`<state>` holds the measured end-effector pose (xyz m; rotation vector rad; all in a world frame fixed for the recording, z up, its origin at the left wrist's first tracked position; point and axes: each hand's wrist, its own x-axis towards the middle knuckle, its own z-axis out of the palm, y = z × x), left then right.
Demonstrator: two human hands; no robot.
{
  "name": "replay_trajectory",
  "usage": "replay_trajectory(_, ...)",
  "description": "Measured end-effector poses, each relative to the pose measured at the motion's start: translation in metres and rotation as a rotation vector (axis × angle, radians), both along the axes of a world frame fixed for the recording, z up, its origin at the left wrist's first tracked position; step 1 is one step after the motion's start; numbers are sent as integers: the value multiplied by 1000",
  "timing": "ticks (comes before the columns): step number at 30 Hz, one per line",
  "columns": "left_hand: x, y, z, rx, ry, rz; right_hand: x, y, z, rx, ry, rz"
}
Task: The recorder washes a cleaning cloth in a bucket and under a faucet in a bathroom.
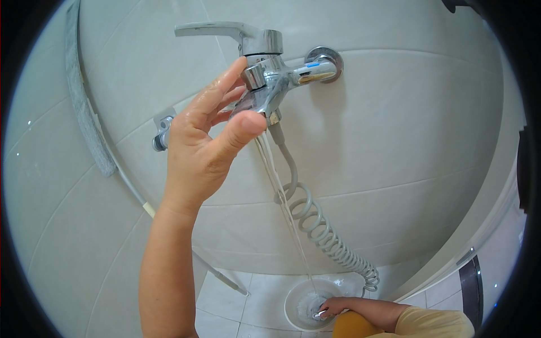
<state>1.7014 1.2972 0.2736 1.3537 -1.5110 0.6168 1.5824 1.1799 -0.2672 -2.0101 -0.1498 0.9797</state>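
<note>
My left hand (203,139) is raised at a chrome mixer tap (270,76), fingers spread and skin wet. Its index fingertip is beside the tap's small round knob (253,77), and the thumb crosses in front of the spout's end. Whether they touch is unclear. The tap's lever (211,29) points left. From the spout a thin stream of water (282,190) falls into a pale round basin (290,319) on the floor. Inside the basin, my right hand (334,306) holds a small shiny object (320,314) over churned water; its full shape is hidden.
A grey coiled hose (334,245) hangs from the tap to the floor beside the basin. On the tiled wall (401,126) is a chrome bracket (162,129). A fluffy grey duster (86,105) on a long pole leans at left. A curved pale edge (465,236) bounds the right.
</note>
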Motion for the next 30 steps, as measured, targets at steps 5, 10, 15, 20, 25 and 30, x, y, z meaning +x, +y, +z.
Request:
replay_trajectory(5, -1, -2, 6, 12, 361, -194, 0, -2, -3, 14, 3, 8)
replay_trajectory(10, -8, -3, 27, 82, 337, -97, 3, 0, 3, -5, -9, 24)
replay_trajectory(15, -13, -6, 29, 164, 383, -37, 0, -1, -13, 14, -41, -4)
replay_trajectory(20, -4, -5, 13, -9, 461, -120, 3, -4, -17, 15, -8, -20)
replay_trajectory(25, -11, 18, -23, -5, 547, -15, 7, -4, -23, 67, -15, -21)
replay_trajectory(30, 5, 45, -109, 124, 840, 6, 1, -6, -14, 41, -63, -49)
